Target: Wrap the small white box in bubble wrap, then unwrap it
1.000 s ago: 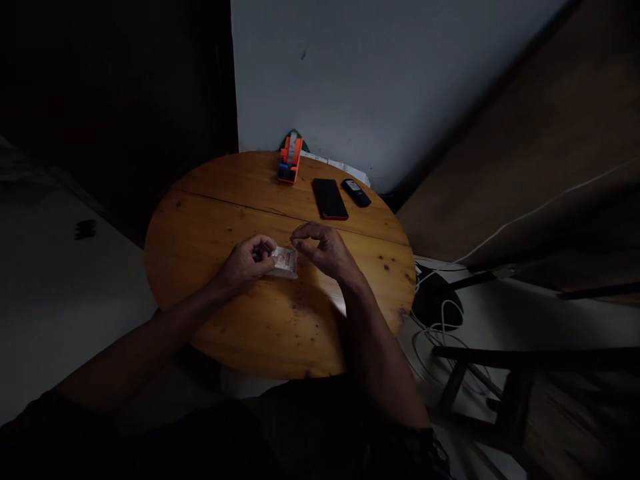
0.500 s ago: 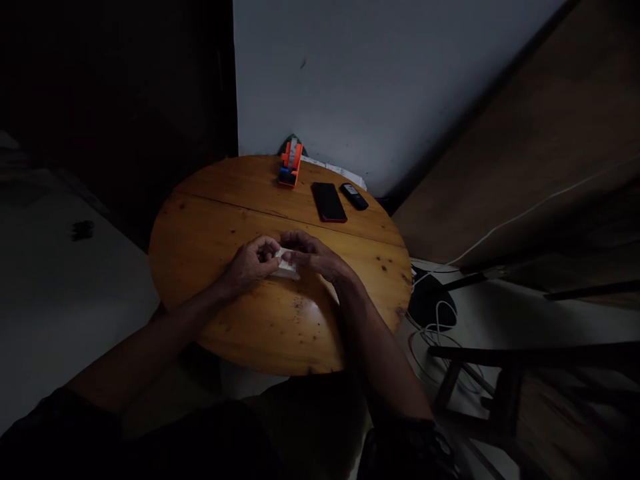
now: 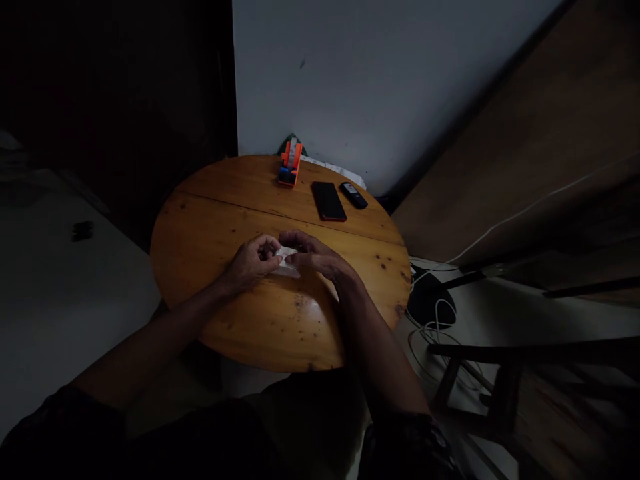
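A small white box-like packet (image 3: pixel 289 270) sits at the middle of the round wooden table (image 3: pixel 200 220), between my two hands. My left hand (image 3: pixel 255 261) is closed on its left end, fingers curled and thumb against the top. From the right, my right hand (image 3: pixel 317 255) curves around the packet, its thumb pressed on the top face and its fingers behind the far side. Parts of the packet are hidden by my fingers, and the dim light leaves its markings unreadable.
Toward the wall stand an orange tape dispenser (image 3: pixel 290 163), a black smartphone with a red edge (image 3: pixel 329 201) and a dark keypad phone (image 3: pixel 353 195). White paper (image 3: pixel 335 170) lies along the table's back edge. Right of the table are a coiled white cable (image 3: pixel 440 320) and a dark wooden stool (image 3: pixel 500 400).
Both hands stay at the packet with only a slight shift of the thumbs on its top. The rest of the table is as before.
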`<state>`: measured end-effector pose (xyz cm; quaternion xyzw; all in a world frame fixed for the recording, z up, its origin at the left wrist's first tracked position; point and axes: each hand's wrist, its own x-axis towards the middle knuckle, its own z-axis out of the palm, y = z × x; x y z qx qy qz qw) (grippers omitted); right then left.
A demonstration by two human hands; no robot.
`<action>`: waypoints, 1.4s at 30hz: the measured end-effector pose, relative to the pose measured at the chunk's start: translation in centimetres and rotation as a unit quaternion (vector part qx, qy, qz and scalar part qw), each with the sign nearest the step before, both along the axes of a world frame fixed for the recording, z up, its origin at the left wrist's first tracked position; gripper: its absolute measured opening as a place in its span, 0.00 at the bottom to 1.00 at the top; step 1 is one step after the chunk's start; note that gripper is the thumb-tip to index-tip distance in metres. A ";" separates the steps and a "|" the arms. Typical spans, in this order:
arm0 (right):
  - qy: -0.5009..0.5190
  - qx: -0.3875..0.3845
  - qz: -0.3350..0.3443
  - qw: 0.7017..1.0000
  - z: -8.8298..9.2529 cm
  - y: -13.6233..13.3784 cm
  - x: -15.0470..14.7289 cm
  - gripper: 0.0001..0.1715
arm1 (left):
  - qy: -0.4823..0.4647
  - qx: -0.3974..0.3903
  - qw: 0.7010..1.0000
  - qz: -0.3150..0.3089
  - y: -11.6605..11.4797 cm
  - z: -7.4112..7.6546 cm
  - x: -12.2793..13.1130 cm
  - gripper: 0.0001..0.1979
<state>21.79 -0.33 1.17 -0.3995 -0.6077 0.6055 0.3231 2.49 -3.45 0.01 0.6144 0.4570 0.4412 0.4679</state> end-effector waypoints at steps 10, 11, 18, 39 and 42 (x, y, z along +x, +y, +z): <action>0.095 -0.026 -0.140 0.985 0.8 1.0 1.0 0.16 | -0.049 -0.001 0.998 0.039 0.0 0.6 -0.6 0.14; 0.096 -0.029 -0.152 0.983 0.8 1.0 1.0 0.15 | -0.059 -0.001 0.997 0.051 0.1 0.5 -0.7 0.14; 0.051 -0.015 -0.194 0.980 0.2 1.3 0.9 0.16 | -0.066 -0.015 0.995 0.080 0.3 0.5 -0.8 0.14; 0.094 0.094 -0.198 0.971 -1.0 1.4 -1.9 0.15 | 0.004 -0.040 0.999 0.023 0.1 0.3 0.0 0.18; 0.090 0.099 -0.160 0.978 -0.1 0.8 -1.4 0.15 | 0.003 -0.044 0.999 0.024 0.2 0.2 0.0 0.18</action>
